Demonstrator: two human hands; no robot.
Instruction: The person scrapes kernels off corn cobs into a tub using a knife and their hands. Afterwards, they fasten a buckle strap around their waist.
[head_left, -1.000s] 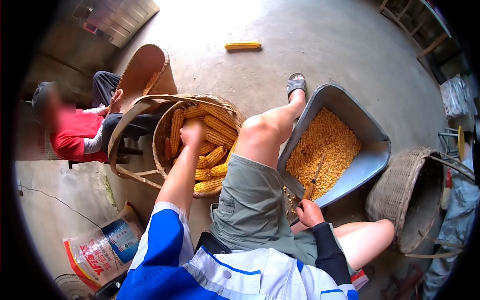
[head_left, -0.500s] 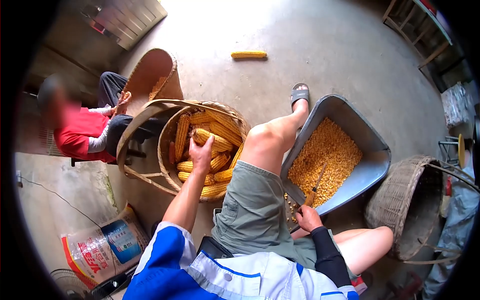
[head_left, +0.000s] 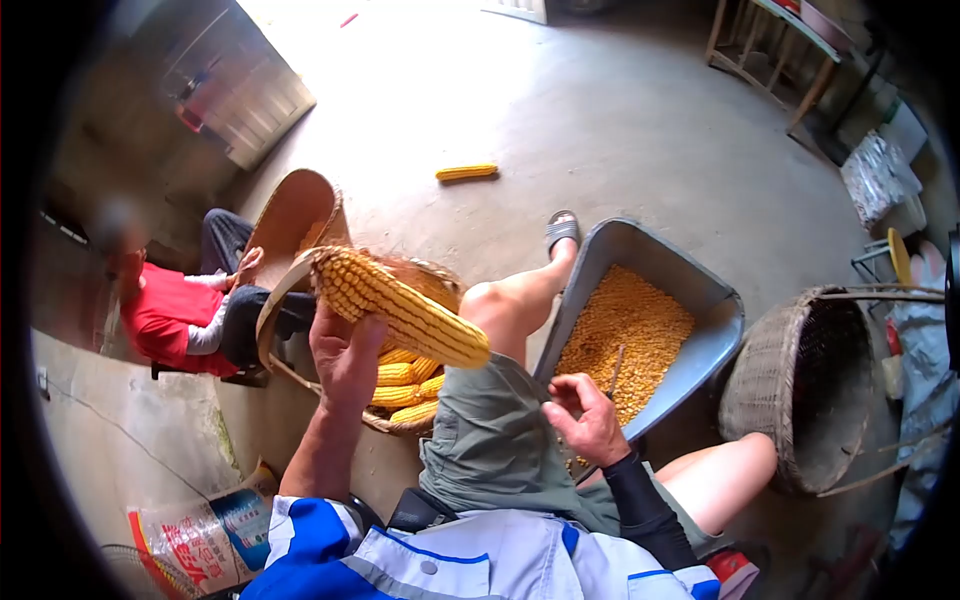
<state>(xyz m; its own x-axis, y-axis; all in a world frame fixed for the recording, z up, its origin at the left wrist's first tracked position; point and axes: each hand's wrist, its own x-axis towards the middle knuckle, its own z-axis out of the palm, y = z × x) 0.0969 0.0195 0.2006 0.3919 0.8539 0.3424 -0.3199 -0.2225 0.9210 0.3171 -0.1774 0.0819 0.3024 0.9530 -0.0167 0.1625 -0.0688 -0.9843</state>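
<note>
Left hand (head_left: 345,360) raised over the near side of a round woven basket (head_left: 400,428), fingers and thumb closed round one thick yellow corn cob (head_left: 405,312). Cob lies aslant in the grip, clear of the rest, its broad end by the fingertips and narrower end pointing toward the knee; kernels on in close rows. More ears (head_left: 395,375) in the basket below, partly hidden by hand and cob. Right hand (head_left: 588,420) at the near edge of a grey-blue bin (head_left: 712,325), fingers half curled, thumb apart from them. Thin metal rod (head_left: 618,368) shows just beyond it, over the kernels; lower end hidden, so cannot tell whether this hand has hold of it. Loose yellow kernels (head_left: 630,320) spread over the bin's bottom. Single cob (head_left: 466,173) alone on the concrete floor (head_left: 600,140), well apart. Wicker basket (head_left: 757,390) tipped on its side, right of the bin. At left, a seated person (head_left: 170,305) in red, hands by a scoop-shaped basket (head_left: 295,205). Printed sack (head_left: 195,540) lower left.
</note>
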